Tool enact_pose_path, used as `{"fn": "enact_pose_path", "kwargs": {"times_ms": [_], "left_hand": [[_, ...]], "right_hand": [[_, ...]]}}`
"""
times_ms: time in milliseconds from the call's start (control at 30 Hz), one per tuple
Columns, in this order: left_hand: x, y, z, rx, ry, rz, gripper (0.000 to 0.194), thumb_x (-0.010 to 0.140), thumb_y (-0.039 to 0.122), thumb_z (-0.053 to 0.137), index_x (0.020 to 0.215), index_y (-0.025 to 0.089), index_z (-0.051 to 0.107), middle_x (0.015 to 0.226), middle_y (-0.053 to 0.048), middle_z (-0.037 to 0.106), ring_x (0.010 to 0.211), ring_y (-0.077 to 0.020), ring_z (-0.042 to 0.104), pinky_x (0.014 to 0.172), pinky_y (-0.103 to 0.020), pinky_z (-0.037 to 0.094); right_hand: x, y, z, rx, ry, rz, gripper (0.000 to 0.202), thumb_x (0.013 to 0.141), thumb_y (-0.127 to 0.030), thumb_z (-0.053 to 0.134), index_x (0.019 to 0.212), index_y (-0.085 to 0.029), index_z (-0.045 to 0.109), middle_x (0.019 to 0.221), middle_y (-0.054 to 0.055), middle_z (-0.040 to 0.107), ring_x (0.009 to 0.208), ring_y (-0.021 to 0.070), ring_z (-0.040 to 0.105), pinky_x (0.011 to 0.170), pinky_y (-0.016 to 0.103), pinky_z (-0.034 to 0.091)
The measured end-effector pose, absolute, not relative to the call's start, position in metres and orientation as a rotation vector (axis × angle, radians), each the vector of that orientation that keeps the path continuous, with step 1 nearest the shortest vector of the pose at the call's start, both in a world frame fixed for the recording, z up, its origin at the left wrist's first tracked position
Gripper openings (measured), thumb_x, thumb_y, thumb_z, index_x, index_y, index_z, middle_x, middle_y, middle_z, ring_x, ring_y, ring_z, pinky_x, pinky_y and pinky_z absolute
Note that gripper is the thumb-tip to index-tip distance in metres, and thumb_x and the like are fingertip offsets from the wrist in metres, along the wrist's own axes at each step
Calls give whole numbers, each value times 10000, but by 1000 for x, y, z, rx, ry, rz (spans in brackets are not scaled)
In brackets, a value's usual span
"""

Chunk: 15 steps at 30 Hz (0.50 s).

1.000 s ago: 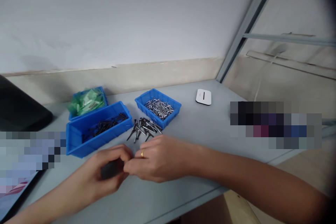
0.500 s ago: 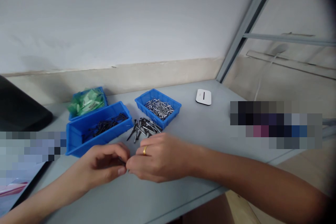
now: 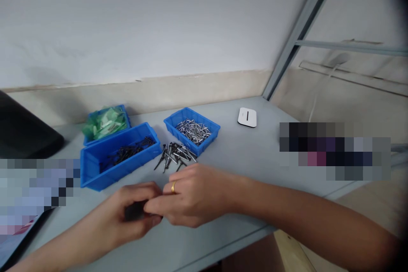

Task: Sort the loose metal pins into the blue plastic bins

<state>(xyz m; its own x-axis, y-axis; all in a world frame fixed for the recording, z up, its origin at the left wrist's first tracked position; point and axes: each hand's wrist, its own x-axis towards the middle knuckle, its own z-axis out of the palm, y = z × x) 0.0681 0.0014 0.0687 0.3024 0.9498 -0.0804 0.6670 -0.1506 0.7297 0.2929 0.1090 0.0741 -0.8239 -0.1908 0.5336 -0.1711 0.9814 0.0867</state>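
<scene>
1. Loose pile of slim, dark and silvery metal-looking pins (image 3: pixel 174 156): it lies criss-crossed on the flat grey worktop (image 3: pixel 229 157), at about 11 o'clock from the bare right hand (image 3: pixel 194 197) and between 1 and 2 o'clock from the bare left hand (image 3: pixel 113 214).
2. At 9 o'clock from the pile, just beside it, stands a long blue plastic bin (image 3: pixel 110 176) with dark slender pieces (image 3: pixel 130 151) inside; at about 1 o'clock, also close, a shorter blue plastic bin (image 3: pixel 207 143) holds silvery metal-looking rods (image 3: pixel 195 131).
3. The hands meet at the fingertips, towards 7 o'clock from the pile. The left grip curls into a rounded ring; the right grip has its fingers drawn in together, a gold-coloured band (image 3: pixel 173 187) on one. Whether either pinches a piece, I cannot tell: the fingertips mask it.
4. The step in hand looks, as a judgement, like close two-handed fingertip work rather than picking from the pile.
5. The next move seems to call for a steady left hand and small, light right-hand adjustments; any reach into the pile would need a careful single-piece pinch, because the pins cross over one another.
</scene>
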Motion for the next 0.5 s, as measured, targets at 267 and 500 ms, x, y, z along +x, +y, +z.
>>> {"fn": "enact_pose_path", "kwargs": {"times_ms": [267,500], "left_hand": [[77,-2,87,1815,1469,633,194,954,324,580,904,270,759,890,47,787,848,-180,730,774,-231,577],[55,2,80,1878,1588,738,220,948,465,673,954,293,809,962,-1,842,885,-224,773,787,-245,620]], "right_hand": [[296,112,78,186,-2532,-113,201,1060,-205,478,954,-202,650,670,-58,588,625,112,535,577,260,353],[299,116,80,30,-2388,-186,229,1067,-212,511,851,-199,585,648,-53,553,607,113,503,587,266,353]]}}
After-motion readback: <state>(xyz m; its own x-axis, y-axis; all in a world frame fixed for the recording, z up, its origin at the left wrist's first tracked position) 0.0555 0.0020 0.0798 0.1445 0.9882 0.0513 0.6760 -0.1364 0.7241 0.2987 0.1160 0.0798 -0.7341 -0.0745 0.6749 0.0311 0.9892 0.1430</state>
